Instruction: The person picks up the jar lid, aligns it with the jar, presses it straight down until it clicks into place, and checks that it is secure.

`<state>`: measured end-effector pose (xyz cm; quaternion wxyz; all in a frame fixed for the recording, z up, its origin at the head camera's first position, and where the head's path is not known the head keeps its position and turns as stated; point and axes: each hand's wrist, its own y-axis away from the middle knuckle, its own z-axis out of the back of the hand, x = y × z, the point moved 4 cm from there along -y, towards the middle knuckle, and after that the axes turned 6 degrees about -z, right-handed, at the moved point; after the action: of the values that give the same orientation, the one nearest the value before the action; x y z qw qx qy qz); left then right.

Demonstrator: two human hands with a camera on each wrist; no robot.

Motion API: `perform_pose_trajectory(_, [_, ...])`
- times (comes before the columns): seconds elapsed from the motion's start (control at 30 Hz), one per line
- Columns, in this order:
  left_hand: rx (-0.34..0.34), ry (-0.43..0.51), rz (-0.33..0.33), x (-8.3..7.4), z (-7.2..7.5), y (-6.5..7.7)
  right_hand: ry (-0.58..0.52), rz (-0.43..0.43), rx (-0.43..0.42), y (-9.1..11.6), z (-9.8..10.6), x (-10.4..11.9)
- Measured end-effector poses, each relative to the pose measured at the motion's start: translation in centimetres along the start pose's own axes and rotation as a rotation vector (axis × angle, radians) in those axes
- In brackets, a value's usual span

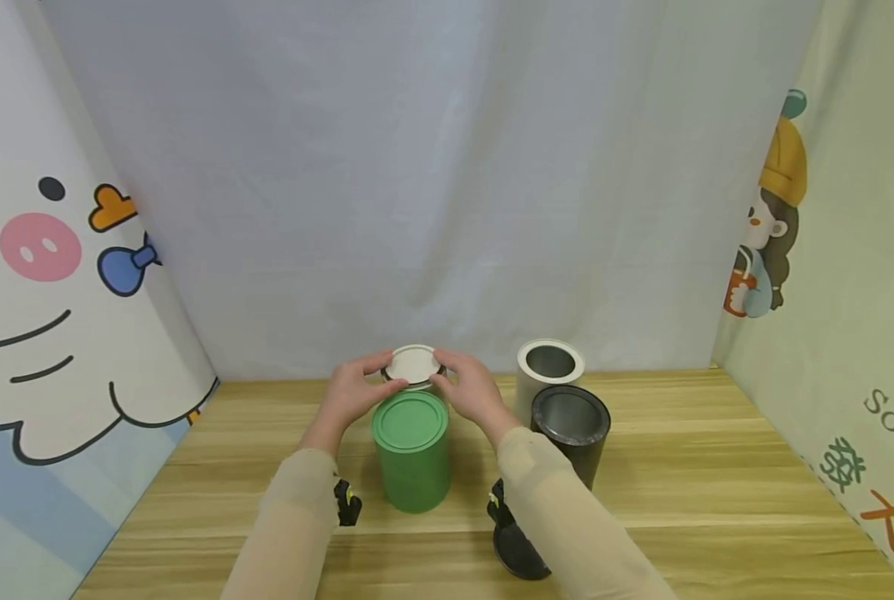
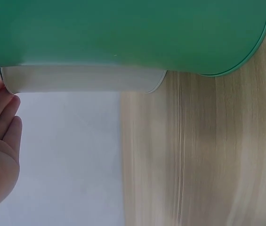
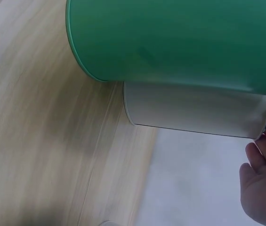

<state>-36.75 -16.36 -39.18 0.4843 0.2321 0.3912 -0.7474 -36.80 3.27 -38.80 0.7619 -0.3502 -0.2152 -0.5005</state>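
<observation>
I see the left hand (image 1: 352, 390) and right hand (image 1: 475, 388) pinch the lid (image 1: 414, 365); uneven pressure could tilt it.

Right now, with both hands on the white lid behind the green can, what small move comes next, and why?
Probably press the white lid straight down, evenly on both sides: the left hand and right hand sit at its opposite edges, and a dark line, possibly a gap, shows along its near rim.
</observation>
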Motion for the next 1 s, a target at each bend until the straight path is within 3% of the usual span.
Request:
perform_pose_trajectory(0.47, [0.043, -0.077, -0.010, -0.2, 0.2, -0.2, 0.045, -0.020, 0.052, 0.0, 0.1, 0.2])
perform_pose_trajectory(0.77, [0.074, -0.271, -0.171, -1.0, 0.9, -0.4, 0.161, 0.025, 0.091, -0.5, 0.2, 0.4])
perform_pose_trajectory(1.0, [0.091, -0.431, -0.231, -1.4, 1.0, -0.6, 0.274, 0.049, 0.108, -0.7, 0.5, 1.1])
